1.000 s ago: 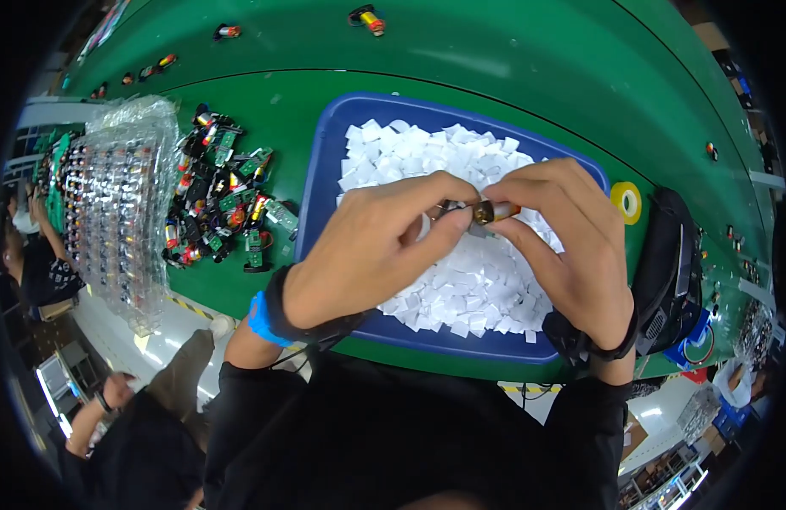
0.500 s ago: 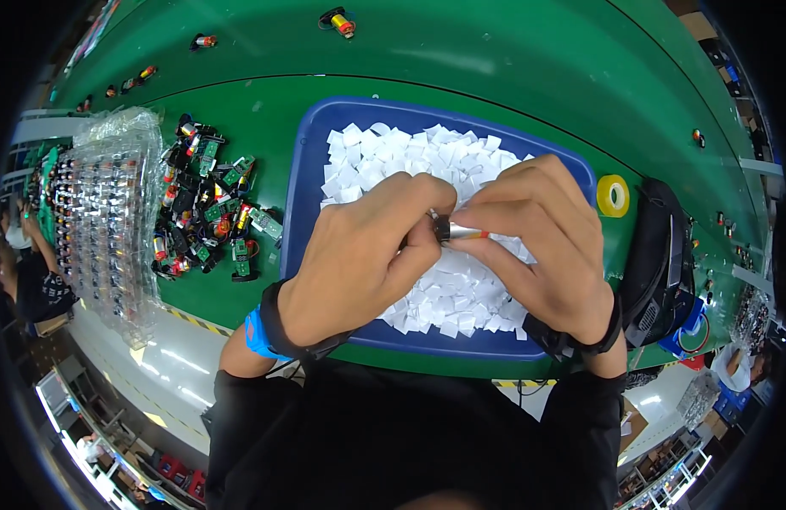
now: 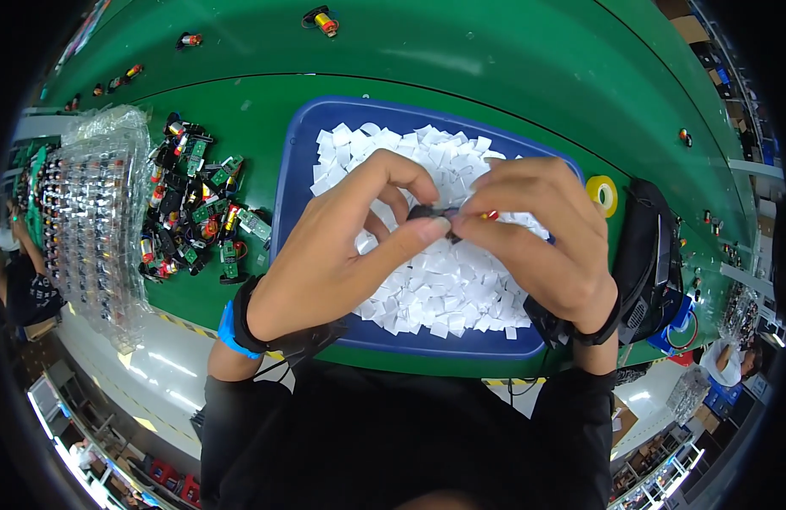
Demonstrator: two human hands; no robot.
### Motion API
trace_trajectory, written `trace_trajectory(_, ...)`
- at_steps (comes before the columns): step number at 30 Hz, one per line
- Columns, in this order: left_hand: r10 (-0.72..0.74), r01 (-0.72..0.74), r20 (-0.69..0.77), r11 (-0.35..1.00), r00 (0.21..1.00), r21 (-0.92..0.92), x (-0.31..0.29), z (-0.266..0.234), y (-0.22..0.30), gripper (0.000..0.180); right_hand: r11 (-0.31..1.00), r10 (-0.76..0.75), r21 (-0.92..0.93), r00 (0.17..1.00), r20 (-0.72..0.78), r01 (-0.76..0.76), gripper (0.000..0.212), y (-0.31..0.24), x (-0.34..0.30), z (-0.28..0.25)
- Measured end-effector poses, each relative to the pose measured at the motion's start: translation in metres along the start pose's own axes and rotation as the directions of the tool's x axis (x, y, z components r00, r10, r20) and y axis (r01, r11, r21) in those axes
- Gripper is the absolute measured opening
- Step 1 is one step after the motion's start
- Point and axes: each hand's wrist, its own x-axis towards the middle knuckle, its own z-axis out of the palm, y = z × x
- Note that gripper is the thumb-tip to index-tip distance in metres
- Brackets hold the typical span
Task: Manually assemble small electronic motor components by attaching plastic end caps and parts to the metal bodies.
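Over a blue tray (image 3: 292, 191) filled with small white paper-like pieces (image 3: 448, 297), both my hands hold one small motor assembly (image 3: 422, 212). Its black part shows between the thumb and forefinger of my left hand (image 3: 320, 255), whose other fingers curl loosely behind. At the other end, my right hand (image 3: 553, 234) pinches it with thumb and fingers, and a red and yellow bit sticks out there. Fingers hide most of the assembly's body.
Left of the tray lies a heap of motor assemblies with green circuit boards (image 3: 193, 170). Clear plastic trays (image 3: 95, 221) of similar parts stand farther left. On the right are a yellow tape roll (image 3: 602, 196) and a black bag (image 3: 644, 255). Single motors (image 3: 326, 23) dot the green table.
My left fingers have spread from a tight curl, with the thumb now stretched along the black part. The silver cylinder seen before is now covered. The whole view has shifted slightly.
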Motion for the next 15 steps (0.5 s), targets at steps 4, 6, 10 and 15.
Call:
trace_trajectory(4,-0.048,0.053,0.095,0.997,0.994,-0.052,0.001,-0.004,-0.002,0.019,0.999,-0.042,0.032,0.999,0.024,0.041,0.027,0.003,-0.001,0.001)
trace_trajectory(6,0.001,0.018,0.195,0.995,0.981,-0.099,0.002,-0.01,-0.006,0.014,0.998,-0.037,0.049,0.999,0.036,0.035,0.027,0.002,-0.002,0.001)
trace_trajectory(10,-0.136,0.293,0.336,0.829,0.932,-0.476,0.003,-0.021,-0.008,0.014,0.996,-0.078,0.048,0.997,0.004,0.077,0.029,0.0,0.0,0.004)
trace_trajectory(15,-0.23,0.331,0.24,0.595,0.943,-0.732,0.007,-0.01,-0.017,0.017,0.995,-0.098,0.006,0.995,-0.028,0.098,0.03,-0.002,0.0,0.015)
